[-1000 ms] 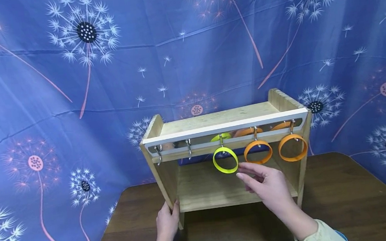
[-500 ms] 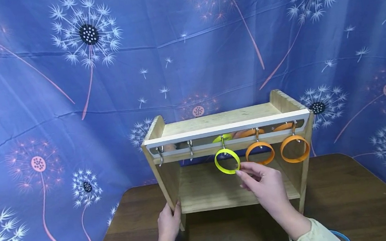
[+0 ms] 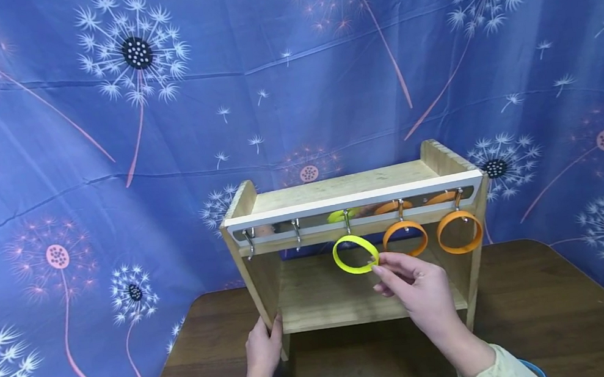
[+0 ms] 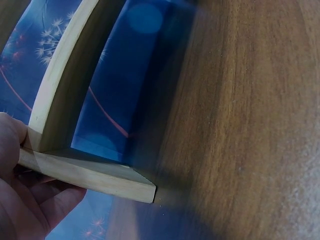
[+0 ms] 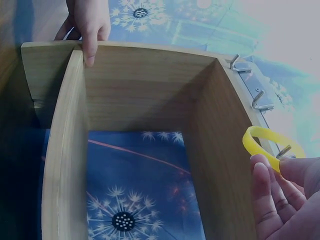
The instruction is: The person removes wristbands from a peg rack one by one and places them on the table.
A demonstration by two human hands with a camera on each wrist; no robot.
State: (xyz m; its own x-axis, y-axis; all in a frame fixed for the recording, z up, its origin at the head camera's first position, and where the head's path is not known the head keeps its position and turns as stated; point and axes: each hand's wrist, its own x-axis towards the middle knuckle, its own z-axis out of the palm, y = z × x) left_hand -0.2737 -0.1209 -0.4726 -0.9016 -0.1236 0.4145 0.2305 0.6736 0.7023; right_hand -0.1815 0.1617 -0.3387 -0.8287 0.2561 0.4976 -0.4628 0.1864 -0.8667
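Note:
My right hand (image 3: 426,292) pinches the lower right rim of a yellow ring (image 3: 355,271) between thumb and fingers. The ring tilts just below the middle metal hook (image 3: 346,220); in the right wrist view the hook's tip (image 5: 283,151) shows within the ring's outline, and I cannot tell whether it still hangs there. Two orange rings, the nearer (image 3: 424,238) and the far right one (image 3: 460,250), hang from hooks to its right. My left hand (image 3: 263,352) grips the left side panel of a small wooden shelf (image 3: 335,295), its thumb on the front edge.
Two bare hooks, the outer (image 3: 249,243) and the inner (image 3: 297,233), are at the left of the metal rail. The shelf stands on a brown wooden table (image 3: 536,311). A blue dandelion-print cloth (image 3: 293,103) hangs behind. A blue rim (image 3: 535,369) shows by the right sleeve.
My right hand, first beside the yellow ring, has taken hold of its rim. The ring has tilted and shifted slightly down and to the right. The left hand keeps its grip.

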